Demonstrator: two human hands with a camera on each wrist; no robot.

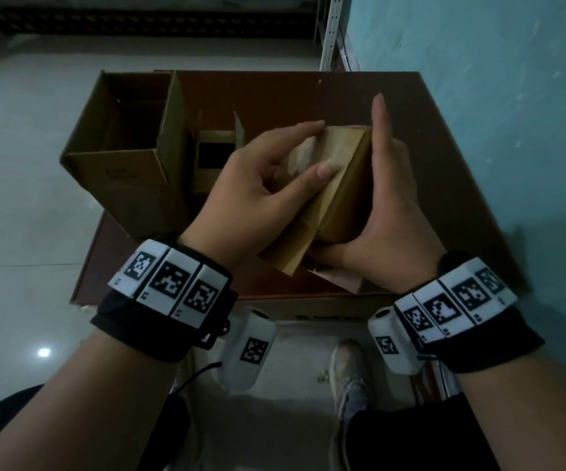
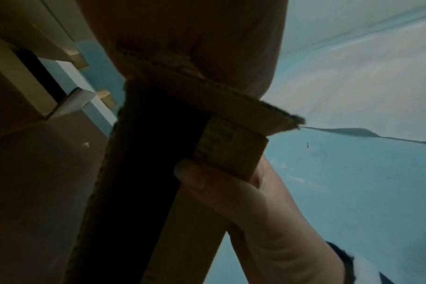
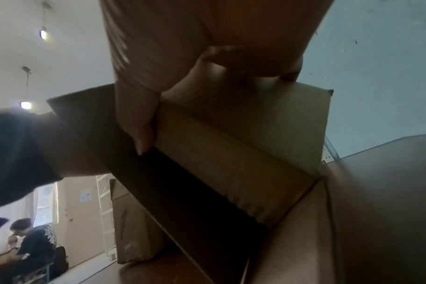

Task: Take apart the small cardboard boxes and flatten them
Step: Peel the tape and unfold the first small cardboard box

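Above table | small box tan, skewed, flap loose | left hand fingers pinch it | right hand fingers clamp side

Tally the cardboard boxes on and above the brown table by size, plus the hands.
Small boxes: 2, the held box and the open-flapped box.
Large open box: 1.
Hands: 2, left hand, right hand.
Total: 5.

Between left hand and right hand, small cardboard box.
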